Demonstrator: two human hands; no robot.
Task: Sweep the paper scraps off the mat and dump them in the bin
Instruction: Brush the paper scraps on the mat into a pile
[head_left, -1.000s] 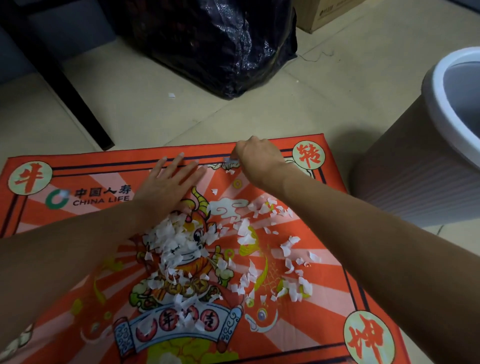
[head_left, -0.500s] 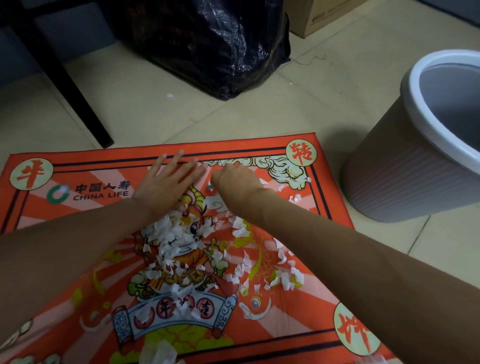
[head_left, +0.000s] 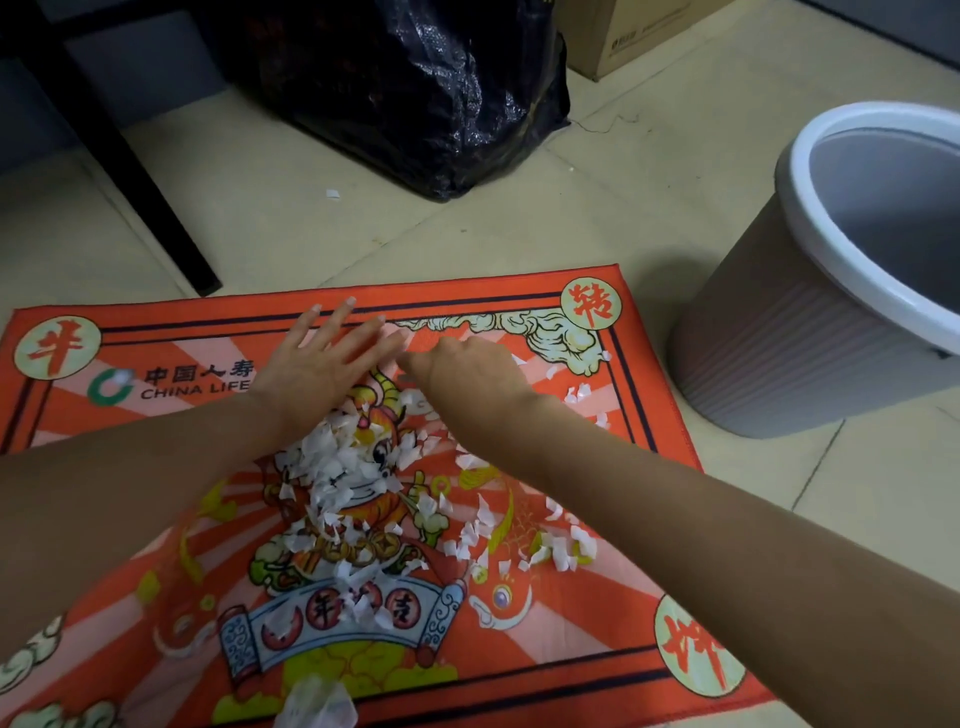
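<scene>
A red printed mat (head_left: 171, 525) lies on the tiled floor. White paper scraps (head_left: 343, 483) are heaped at its middle, with looser ones (head_left: 561, 545) spread to the right. My left hand (head_left: 317, 369) lies flat on the mat at the far side of the heap, fingers straight and spread. My right hand (head_left: 467, 374) rests on the mat just to its right, palm down, its fingers hidden behind the back of the hand. The grey bin (head_left: 831, 332) with a white rim stands on the floor right of the mat.
A black plastic bag (head_left: 415, 88) sits beyond the mat, a cardboard box (head_left: 639, 31) behind it. A black furniture leg (head_left: 135, 171) slants down at the far left. One scrap (head_left: 332, 194) lies on the floor. A crumpled clear piece (head_left: 317, 701) sits at the mat's near edge.
My right hand has slid left along the mat's far side, from near the top right corner to beside my left hand. The left hand has stayed put.
</scene>
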